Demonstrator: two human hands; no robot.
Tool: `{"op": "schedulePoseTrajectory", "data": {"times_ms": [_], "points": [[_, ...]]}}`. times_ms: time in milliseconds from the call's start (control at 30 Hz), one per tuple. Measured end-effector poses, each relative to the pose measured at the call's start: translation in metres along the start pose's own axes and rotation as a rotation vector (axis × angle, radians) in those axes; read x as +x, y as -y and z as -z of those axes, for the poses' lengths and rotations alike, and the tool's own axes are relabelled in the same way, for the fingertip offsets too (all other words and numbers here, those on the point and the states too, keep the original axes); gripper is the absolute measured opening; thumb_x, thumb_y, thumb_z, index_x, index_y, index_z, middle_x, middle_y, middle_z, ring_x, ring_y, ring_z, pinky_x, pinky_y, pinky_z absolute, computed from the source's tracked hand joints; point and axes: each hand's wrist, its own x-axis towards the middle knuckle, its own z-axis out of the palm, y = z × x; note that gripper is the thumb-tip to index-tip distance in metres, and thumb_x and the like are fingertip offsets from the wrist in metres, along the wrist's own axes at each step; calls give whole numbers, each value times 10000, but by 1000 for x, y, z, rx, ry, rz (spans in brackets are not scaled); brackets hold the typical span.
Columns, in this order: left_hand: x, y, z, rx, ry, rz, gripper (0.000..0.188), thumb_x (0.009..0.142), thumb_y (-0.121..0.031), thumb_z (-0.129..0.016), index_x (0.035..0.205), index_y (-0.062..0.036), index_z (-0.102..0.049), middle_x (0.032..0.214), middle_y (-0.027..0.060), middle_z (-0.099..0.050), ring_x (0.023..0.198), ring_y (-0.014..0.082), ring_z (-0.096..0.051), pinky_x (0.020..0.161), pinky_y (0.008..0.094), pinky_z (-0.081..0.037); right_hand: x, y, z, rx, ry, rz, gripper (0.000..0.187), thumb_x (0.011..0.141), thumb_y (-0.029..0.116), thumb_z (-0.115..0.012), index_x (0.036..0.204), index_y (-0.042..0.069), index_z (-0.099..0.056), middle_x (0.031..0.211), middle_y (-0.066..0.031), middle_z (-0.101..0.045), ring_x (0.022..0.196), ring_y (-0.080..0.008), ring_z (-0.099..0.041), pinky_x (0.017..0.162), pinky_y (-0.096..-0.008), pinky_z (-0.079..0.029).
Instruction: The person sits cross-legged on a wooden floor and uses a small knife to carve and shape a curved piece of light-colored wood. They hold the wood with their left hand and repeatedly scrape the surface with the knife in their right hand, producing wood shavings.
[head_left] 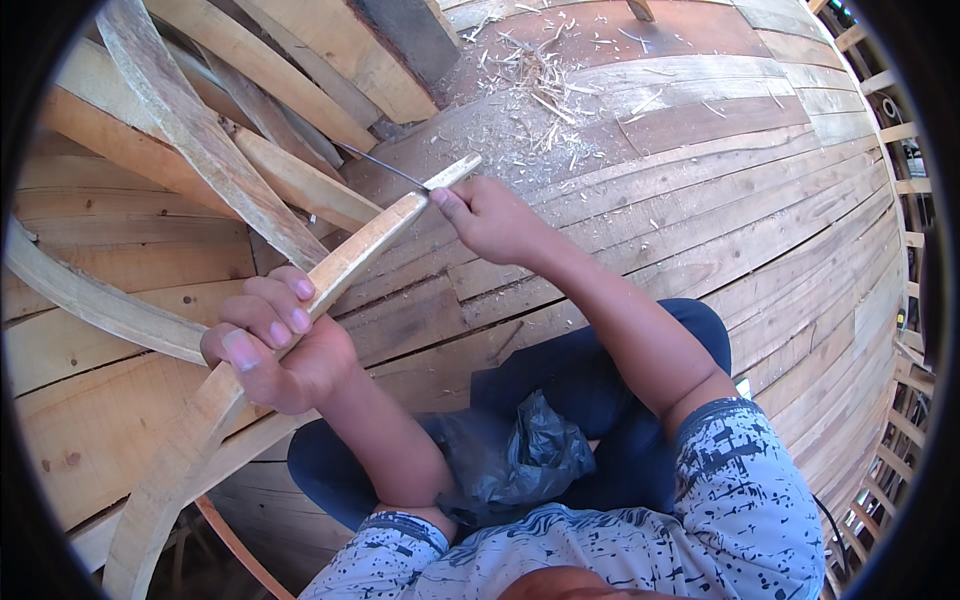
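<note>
A long curved strip of pale wood point(365, 245) rises from the lower left to the middle of the view. My left hand point(290, 340) is closed around it partway along, thumb and fingers wrapping its sides. Near its narrow far end, my right hand point(490, 220) is closed on a thin, dark metal tool point(385, 167), which looks like a blade seen edge-on. The tool lies across the strip and points away to the upper left. Its handle is hidden in my right fist, so its exact kind cannot be told.
Several curved timbers point(200, 120) lean and cross at the upper left. Wood shavings point(545, 85) are scattered over the plank floor point(700, 190) ahead. A dark plastic bag point(540, 450) rests on my lap. Wooden slats point(905, 425) line the right edge.
</note>
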Motion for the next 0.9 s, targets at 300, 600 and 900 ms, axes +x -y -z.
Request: {"op": "schedulePoseTrajectory", "data": {"times_ms": [300, 600, 900], "points": [[4, 1, 17, -85, 51, 52, 229, 966, -272, -597, 751, -207, -553, 693, -61, -503, 641, 97, -483, 697, 332, -429, 12, -46, 13, -206, -139, -272, 470, 1016, 373, -475, 841, -17, -672, 790, -299, -639, 813, -477, -636, 760, -555, -484], [4, 4, 20, -98, 144, 7, 180, 983, -275, -594, 831, -193, -545, 710, -41, -471, 643, 116, -495, 705, 344, -479, 8, -45, 15, -135, -60, -368, 532, 1019, 380, -436, 881, -66, -693, 857, -296, -683, 881, -462, -673, 867, -535, -506], [5, -1, 16, -54, 22, 41, 224, 961, -272, -603, 746, -220, -567, 697, -60, -500, 648, 104, -497, 705, 329, -440, 2, -5, -4, -66, -44, -119, 514, 1030, 371, -450, 800, -45, -645, 716, -281, -624, 711, -460, -628, 708, -544, -471]]}}
